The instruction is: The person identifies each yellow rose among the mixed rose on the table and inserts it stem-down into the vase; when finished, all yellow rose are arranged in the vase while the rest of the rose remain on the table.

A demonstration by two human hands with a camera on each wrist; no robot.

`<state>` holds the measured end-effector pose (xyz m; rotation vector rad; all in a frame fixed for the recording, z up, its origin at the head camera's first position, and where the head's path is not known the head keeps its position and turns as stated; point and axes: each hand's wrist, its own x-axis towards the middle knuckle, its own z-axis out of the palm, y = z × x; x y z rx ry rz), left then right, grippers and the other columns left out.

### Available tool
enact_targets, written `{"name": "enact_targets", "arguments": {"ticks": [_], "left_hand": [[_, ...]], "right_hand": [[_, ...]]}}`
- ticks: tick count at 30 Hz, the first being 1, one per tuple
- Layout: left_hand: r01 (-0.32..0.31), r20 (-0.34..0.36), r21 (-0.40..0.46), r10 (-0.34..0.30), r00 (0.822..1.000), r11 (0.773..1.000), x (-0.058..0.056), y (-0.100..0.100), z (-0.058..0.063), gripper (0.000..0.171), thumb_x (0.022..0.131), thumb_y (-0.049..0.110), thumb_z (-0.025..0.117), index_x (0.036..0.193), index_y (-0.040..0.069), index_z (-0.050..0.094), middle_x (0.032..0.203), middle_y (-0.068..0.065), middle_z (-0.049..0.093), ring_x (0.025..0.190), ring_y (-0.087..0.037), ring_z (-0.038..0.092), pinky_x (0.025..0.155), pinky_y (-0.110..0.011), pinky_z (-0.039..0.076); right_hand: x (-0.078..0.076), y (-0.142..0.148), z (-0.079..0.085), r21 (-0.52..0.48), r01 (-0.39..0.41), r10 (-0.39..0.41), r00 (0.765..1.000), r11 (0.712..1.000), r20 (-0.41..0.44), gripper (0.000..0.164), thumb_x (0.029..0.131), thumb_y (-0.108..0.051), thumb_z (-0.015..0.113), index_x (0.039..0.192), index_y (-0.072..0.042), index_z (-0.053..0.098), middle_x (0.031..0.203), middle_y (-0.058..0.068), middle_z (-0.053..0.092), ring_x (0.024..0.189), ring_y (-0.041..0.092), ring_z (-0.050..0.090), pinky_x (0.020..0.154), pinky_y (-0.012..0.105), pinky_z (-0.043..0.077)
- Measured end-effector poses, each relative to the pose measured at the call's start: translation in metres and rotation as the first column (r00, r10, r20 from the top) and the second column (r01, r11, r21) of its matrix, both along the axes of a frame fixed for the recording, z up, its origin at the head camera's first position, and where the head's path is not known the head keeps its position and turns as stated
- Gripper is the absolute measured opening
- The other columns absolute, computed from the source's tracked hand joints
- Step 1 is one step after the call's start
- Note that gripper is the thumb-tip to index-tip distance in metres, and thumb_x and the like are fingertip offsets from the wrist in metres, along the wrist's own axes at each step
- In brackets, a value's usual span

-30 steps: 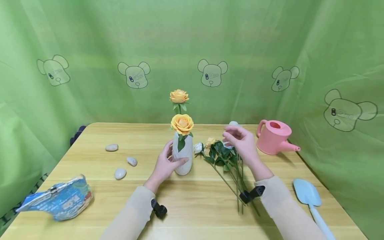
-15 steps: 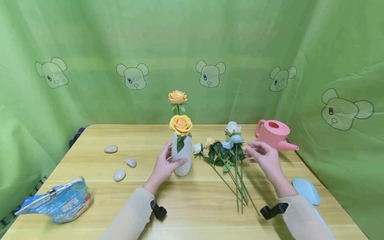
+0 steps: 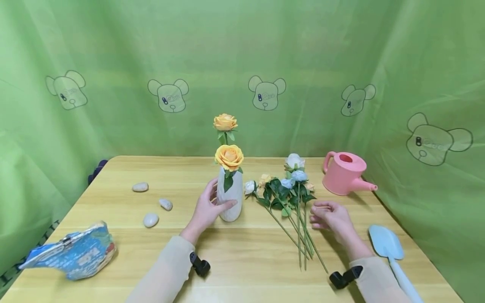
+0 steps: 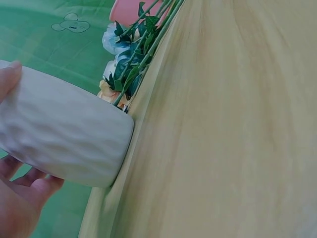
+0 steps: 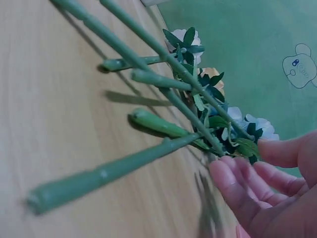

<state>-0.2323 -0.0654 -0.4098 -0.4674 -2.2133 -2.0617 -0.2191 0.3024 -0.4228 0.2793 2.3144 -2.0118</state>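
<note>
My left hand [image 3: 206, 212] grips a white ribbed vase [image 3: 232, 198] standing on the table, thumb across its front and fingers round the far side. Two orange-yellow roses [image 3: 229, 157] rise out of it, one higher and behind. In the left wrist view, the vase [image 4: 64, 124] shows its rippled wall and base near the tabletop. My right hand [image 3: 335, 221] is just right of a heap of artificial flowers [image 3: 280, 195] with white, blue and peach blooms. In the right wrist view, its loosely bent fingers [image 5: 230, 181] are close to the green stems [image 5: 114, 168], with nothing between fingers and thumb.
A pink watering can [image 3: 345, 174] stands at the back right. The light blue shovel [image 3: 388, 244] lies by the right edge. Three pebbles [image 3: 150, 220] lie left of the vase, and a crumpled blue bag [image 3: 81, 254] with a clip is at the front left.
My right hand has moved from over the flower heads to the right, then lower beside the stems, uncovering the white and blue blooms. My left hand keeps its grip on the vase.
</note>
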Motion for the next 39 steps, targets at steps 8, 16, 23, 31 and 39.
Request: {"name": "enact_targets", "arguments": {"ticks": [8,16,23,31,39], "left_hand": [[0.010,0.008,0.011,-0.010,1.000,1.000,0.002,0.001,-0.002,0.073,0.076,0.012,0.077,0.138,0.017,0.040,0.130,-0.009,0.052,0.116,-0.027,0.049,0.099,-0.042,0.039],[0.010,0.018,-0.009,-0.010,1.000,1.000,0.004,0.002,-0.002,0.072,0.076,0.014,0.077,0.138,0.017,0.040,0.129,-0.010,0.052,0.116,-0.028,0.050,0.099,-0.042,0.040],[-0.005,0.024,-0.006,0.005,1.000,1.000,0.003,0.000,-0.001,0.072,0.076,0.014,0.078,0.137,0.017,0.040,0.129,-0.010,0.052,0.116,-0.027,0.049,0.099,-0.042,0.040],[0.002,0.017,-0.004,-0.002,1.000,1.000,0.001,0.000,-0.002,0.072,0.076,0.014,0.078,0.137,0.017,0.040,0.130,-0.010,0.052,0.116,-0.027,0.049,0.099,-0.041,0.039],[0.001,0.019,0.001,-0.001,1.000,1.000,0.001,0.000,-0.002,0.072,0.076,0.014,0.078,0.137,0.018,0.041,0.129,-0.009,0.052,0.116,-0.026,0.049,0.099,-0.041,0.040]], "right_hand": [[-0.005,-0.001,-0.010,-0.022,-0.054,0.056,0.992,0.998,0.114,0.054,0.090,-0.009,0.061,0.131,0.013,0.035,0.093,0.016,0.065,0.077,0.023,0.065,0.072,0.039,0.055],[-0.010,-0.001,-0.016,-0.018,-0.046,0.048,0.986,0.999,0.158,0.053,0.086,-0.003,0.063,0.129,0.013,0.036,0.084,0.011,0.062,0.071,0.020,0.063,0.070,0.037,0.056],[-0.014,-0.006,-0.015,0.012,-0.044,0.042,0.987,0.999,0.154,0.051,0.086,-0.003,0.064,0.128,0.011,0.039,0.084,0.011,0.063,0.069,0.018,0.063,0.068,0.035,0.056],[-0.014,-0.003,-0.013,-0.064,-0.039,0.047,0.991,0.997,0.127,0.054,0.086,0.002,0.061,0.132,0.012,0.033,0.086,0.011,0.063,0.071,0.018,0.063,0.069,0.035,0.056],[-0.007,0.008,0.001,-0.159,0.007,0.003,0.998,0.987,0.062,0.058,0.087,0.006,0.058,0.135,0.009,0.027,0.092,0.006,0.062,0.073,0.020,0.065,0.069,0.033,0.056]]}}
